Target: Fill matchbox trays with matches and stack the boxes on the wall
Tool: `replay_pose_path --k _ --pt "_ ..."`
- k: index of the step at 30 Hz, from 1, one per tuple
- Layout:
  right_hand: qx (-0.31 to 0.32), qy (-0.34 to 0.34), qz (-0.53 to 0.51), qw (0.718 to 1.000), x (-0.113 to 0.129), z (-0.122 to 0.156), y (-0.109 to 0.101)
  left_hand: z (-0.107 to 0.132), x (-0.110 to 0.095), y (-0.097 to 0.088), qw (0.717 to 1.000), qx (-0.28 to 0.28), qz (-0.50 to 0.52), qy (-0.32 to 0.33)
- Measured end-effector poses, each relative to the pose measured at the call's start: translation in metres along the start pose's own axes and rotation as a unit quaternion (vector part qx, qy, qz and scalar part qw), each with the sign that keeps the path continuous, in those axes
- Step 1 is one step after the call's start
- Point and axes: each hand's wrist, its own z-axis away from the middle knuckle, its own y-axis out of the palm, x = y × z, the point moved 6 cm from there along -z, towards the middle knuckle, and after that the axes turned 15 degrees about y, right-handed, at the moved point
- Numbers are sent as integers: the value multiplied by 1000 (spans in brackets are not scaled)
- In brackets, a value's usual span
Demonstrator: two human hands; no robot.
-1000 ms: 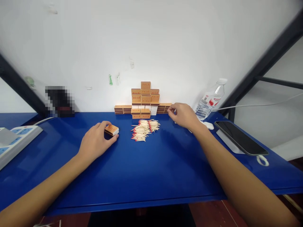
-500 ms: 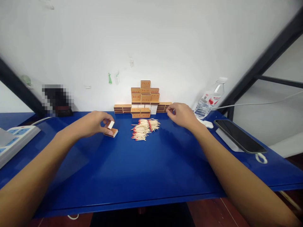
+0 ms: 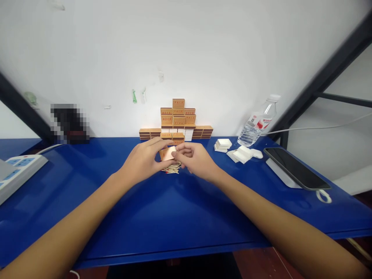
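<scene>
My left hand (image 3: 145, 161) and my right hand (image 3: 194, 159) meet at the middle of the blue table (image 3: 162, 209). Both pinch one small orange matchbox (image 3: 168, 153), held just above a pile of loose matches (image 3: 173, 168), most of which the hands hide. Behind them a stack of orange matchboxes (image 3: 176, 121) stands against the white wall. To the right lie several white inner trays (image 3: 232, 149), in two small heaps.
A water bottle (image 3: 257, 122) stands at the back right beside a dark phone (image 3: 295, 167) on a white stand. A white power strip (image 3: 17, 170) lies at the left edge. A black object sits against the wall at the back left.
My left hand lifted the matchbox from the table's left and brought it to the middle. My right hand left the white trays and came in to meet it above the matches.
</scene>
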Motion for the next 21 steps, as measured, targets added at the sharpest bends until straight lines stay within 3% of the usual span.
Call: replay_pose_path --k 5,9,10,15,21 --pt "-17 2 -34 999 -8 -13 -18 17 23 3 994 -43 73 -63" --pt "-135 -21 -66 988 -10 -18 -37 20 30 3 991 -73 67 -92" --pt "-134 -27 -66 988 -9 -17 -34 20 29 1 991 -84 60 -88" --pt "77 -22 -45 996 -8 -8 11 17 16 -1 990 -112 66 -57" --pt "27 6 -24 999 -14 -14 -7 16 14 4 991 -86 82 -61"
